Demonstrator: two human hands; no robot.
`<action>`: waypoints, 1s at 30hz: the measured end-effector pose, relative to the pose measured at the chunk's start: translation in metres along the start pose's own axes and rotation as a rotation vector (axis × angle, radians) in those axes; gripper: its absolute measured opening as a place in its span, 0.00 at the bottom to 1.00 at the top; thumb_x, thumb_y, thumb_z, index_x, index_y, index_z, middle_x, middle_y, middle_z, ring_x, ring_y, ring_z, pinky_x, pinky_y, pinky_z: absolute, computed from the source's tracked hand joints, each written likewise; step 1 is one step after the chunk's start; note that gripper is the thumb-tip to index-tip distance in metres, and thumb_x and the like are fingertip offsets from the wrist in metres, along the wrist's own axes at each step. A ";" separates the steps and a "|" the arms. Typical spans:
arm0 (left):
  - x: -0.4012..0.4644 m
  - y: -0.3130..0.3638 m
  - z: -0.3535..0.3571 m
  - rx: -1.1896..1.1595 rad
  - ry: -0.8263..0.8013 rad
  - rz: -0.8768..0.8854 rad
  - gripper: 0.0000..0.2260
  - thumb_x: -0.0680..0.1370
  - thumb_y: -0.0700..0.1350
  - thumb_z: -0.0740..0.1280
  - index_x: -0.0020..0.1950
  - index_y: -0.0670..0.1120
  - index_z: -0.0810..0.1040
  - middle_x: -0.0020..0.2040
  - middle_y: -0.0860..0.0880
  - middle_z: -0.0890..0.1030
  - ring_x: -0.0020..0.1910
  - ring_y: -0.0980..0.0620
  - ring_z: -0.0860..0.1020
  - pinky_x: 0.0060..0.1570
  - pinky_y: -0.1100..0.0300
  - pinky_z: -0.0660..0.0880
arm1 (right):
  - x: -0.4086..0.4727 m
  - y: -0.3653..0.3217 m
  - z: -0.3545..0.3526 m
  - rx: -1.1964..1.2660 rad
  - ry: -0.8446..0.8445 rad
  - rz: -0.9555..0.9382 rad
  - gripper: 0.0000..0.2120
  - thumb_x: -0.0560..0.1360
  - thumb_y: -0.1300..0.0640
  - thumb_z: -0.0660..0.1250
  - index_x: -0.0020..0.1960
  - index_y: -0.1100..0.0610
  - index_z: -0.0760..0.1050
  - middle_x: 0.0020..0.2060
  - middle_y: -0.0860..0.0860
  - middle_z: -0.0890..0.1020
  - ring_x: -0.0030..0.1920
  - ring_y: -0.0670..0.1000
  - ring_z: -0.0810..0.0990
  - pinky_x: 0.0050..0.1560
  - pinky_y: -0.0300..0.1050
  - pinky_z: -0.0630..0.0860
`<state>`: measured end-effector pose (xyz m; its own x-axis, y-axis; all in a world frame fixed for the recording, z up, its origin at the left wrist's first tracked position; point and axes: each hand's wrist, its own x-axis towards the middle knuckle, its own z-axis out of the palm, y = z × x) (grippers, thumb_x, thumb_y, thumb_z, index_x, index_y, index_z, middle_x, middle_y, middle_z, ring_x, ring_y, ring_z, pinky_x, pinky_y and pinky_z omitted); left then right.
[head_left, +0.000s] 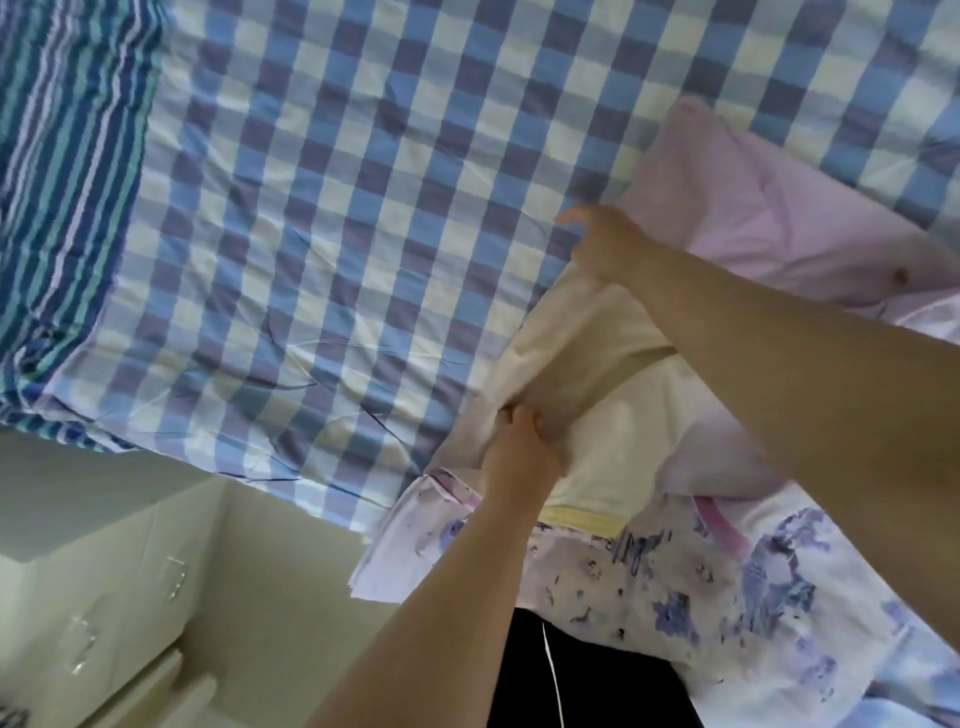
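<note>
Cream fabric pillowcase (587, 364) bunches between left hand (519, 447) and right hand (608, 249), both with fingers curled tight on its edges; uneven pulling could slip it free.

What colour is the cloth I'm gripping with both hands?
The cloth is plain cream with a pale yellow hem band, seen best in the head view.

Pillow (727, 218) on bed (363, 182) at R, cloth (597, 338) just in front, drawer unit (104, 597) beside bed at L.
</note>
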<state>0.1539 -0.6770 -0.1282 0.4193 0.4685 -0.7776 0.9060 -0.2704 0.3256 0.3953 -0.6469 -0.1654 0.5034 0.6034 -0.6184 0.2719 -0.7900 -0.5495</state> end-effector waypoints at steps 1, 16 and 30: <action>0.004 -0.001 -0.003 -0.078 -0.012 -0.072 0.20 0.77 0.37 0.59 0.68 0.44 0.66 0.68 0.46 0.66 0.60 0.41 0.74 0.54 0.52 0.71 | 0.000 0.006 0.001 -0.223 0.001 -0.046 0.23 0.78 0.65 0.59 0.72 0.59 0.64 0.72 0.59 0.63 0.69 0.58 0.66 0.66 0.43 0.65; 0.070 0.033 -0.020 -0.015 0.242 0.051 0.14 0.81 0.53 0.58 0.64 0.52 0.74 0.60 0.51 0.75 0.58 0.48 0.72 0.58 0.53 0.67 | 0.047 0.029 -0.073 0.120 0.513 0.402 0.25 0.82 0.58 0.49 0.77 0.58 0.48 0.75 0.56 0.60 0.72 0.56 0.64 0.66 0.41 0.62; 0.090 0.057 -0.024 -0.048 0.460 0.148 0.08 0.80 0.44 0.62 0.58 0.48 0.73 0.57 0.48 0.71 0.50 0.47 0.74 0.53 0.51 0.73 | 0.048 0.043 -0.068 0.246 0.433 -0.058 0.23 0.77 0.57 0.64 0.70 0.58 0.62 0.64 0.53 0.67 0.62 0.48 0.66 0.67 0.44 0.63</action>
<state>0.2444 -0.6299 -0.1667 0.5160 0.7543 -0.4060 0.8318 -0.3279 0.4479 0.4872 -0.6591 -0.1807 0.8014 0.5039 -0.3222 0.1338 -0.6761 -0.7246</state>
